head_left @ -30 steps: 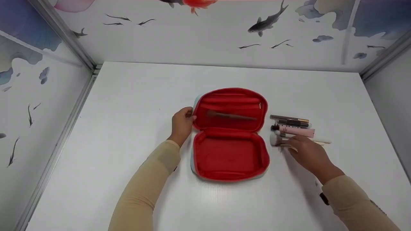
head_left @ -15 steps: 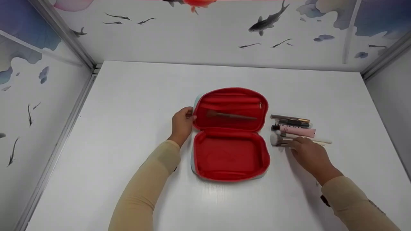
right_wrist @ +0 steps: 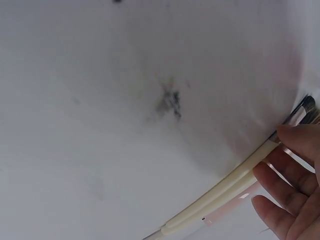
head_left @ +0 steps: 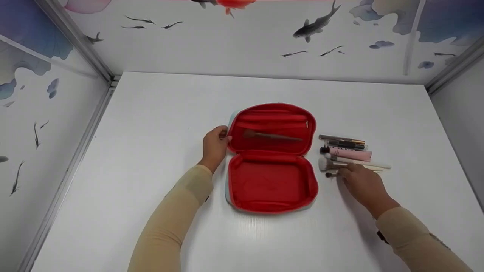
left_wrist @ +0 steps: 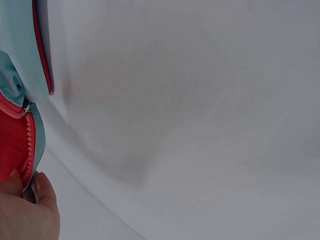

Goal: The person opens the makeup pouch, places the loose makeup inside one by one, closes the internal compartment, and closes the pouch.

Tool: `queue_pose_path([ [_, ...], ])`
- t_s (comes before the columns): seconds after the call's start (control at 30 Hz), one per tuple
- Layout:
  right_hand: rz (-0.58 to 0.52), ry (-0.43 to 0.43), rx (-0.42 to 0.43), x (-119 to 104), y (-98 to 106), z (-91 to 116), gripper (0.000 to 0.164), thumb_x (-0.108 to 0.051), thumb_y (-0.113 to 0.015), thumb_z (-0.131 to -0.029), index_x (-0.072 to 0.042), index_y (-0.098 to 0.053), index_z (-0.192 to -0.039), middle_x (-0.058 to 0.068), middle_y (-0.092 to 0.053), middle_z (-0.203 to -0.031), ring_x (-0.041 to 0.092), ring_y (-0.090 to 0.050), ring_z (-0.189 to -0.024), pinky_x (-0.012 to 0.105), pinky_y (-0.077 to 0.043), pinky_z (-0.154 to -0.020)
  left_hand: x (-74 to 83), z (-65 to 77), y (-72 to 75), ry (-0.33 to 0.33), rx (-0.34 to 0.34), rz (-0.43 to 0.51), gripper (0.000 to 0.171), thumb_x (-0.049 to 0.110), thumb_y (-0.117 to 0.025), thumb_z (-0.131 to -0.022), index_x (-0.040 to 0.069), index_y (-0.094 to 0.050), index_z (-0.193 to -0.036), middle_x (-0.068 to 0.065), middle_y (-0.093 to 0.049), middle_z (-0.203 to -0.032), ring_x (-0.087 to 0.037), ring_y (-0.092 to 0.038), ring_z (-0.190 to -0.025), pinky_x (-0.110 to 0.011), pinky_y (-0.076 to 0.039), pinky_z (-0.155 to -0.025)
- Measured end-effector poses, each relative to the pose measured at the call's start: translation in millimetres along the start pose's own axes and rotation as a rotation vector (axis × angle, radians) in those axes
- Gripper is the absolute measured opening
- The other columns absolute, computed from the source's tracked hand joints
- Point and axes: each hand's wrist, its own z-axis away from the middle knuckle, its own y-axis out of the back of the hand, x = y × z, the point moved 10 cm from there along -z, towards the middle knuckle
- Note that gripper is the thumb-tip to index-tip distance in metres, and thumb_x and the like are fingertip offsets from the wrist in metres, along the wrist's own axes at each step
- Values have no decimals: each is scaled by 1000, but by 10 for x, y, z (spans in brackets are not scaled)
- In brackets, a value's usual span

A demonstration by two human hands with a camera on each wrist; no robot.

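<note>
On the left, a wall panel (head_left: 28, 124) with washed ink prints meets a grey metal post (head_left: 73, 39); the white tabletop (head_left: 151, 109) runs across, faintly glossy near its front; behind it the back wall (head_left: 234, 53) carries dark fish and thin streaks, its red fish (head_left: 230, 3) cut off at the top; a plain grey wall (head_left: 461, 75) closes the right.

The left hand (head_left: 214, 145) pinches the lid's edge on the open red-lined case (head_left: 270, 185), in mid-table; the left wrist view crops both; the brush (head_left: 274, 136) in the lid shows only dimly; right of the case, dark slim tubes (head_left: 342, 139) overlap, hard to count, beside a pink tube (head_left: 351, 154) and a fluffy brush (head_left: 325, 164); the right hand (head_left: 365, 185) pinches a small dark-tipped brush (head_left: 330, 174), hiding much of its handle.
</note>
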Motion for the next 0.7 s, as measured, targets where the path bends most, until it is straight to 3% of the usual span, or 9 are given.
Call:
queue_pose_path([
  [0.37,-2,21,-3,-43,-19,-24,20,-5,-71,-85,-1,-70,-105,17,-67,-102,36,-63,-97,50,-53,-79,-17,4,-1,8,8,17,29,-4,-64,-88,-4,-63,-117,-18,-67,-109,-27,-63,-105,-34,-52,-88],
  [0.6,28,67,55,-107,25,-10,15,-3,-72,-83,-1,-70,-98,14,-67,-94,32,-64,-91,46,-55,-74,14,9,11,-15,11,0,29,-4,-65,-87,-5,-63,-116,-18,-67,-107,-28,-64,-104,-33,-52,-88],
  [0.7,26,58,38,-94,1,-12,16,-5,-72,-84,0,-69,-98,13,-67,-92,31,-64,-88,45,-55,-75,9,2,3,-14,8,2,29,-4,-65,-87,-5,-63,-117,-18,-67,-108,-28,-64,-105,-33,-52,-88],
])
